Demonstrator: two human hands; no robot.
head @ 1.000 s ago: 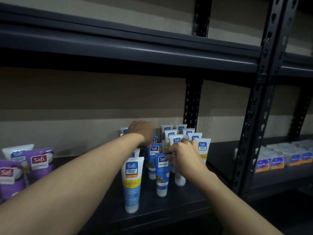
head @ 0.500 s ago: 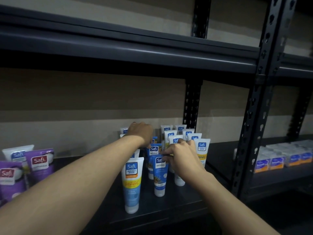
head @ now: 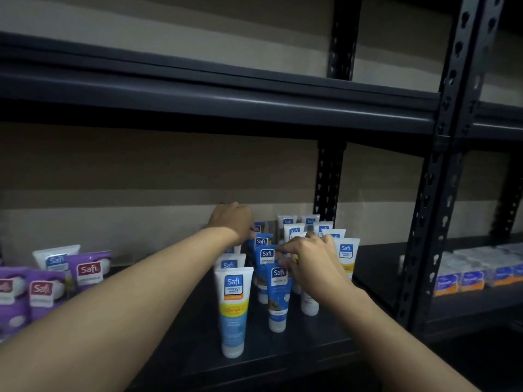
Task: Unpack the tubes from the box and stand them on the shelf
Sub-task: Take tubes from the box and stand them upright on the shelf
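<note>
Okay, hands first. My right hand is reached into the middle of the cluster. Its fingers are curled, and the fingertips pinch the crimped top edge of the front blue tube. That tube stands cap down on the shelf.

My left hand is farther back, at the rear left of the cluster, knuckles up and fingers bent down behind it. The fingers are hidden, so I cannot tell whether it grips anything. The two hands are apart, with a second blue tube showing between them.

The task tubes are all on the shelf, caps down, in rough rows running toward the back wall. A front white tube with a yellow band stands nearest me, just left of the pinched one, with more white tops behind it under my left forearm. A right white tube stands just beyond my right hand, and further white tubes line up behind that, near the back.

Well off to the left on the same shelf stand purple tubes, with one white-and-blue tube among them. An upper shelf runs overhead. A perforated post divides off the bay on the right, where small boxes sit in rows; their print is too blurred to read.
</note>
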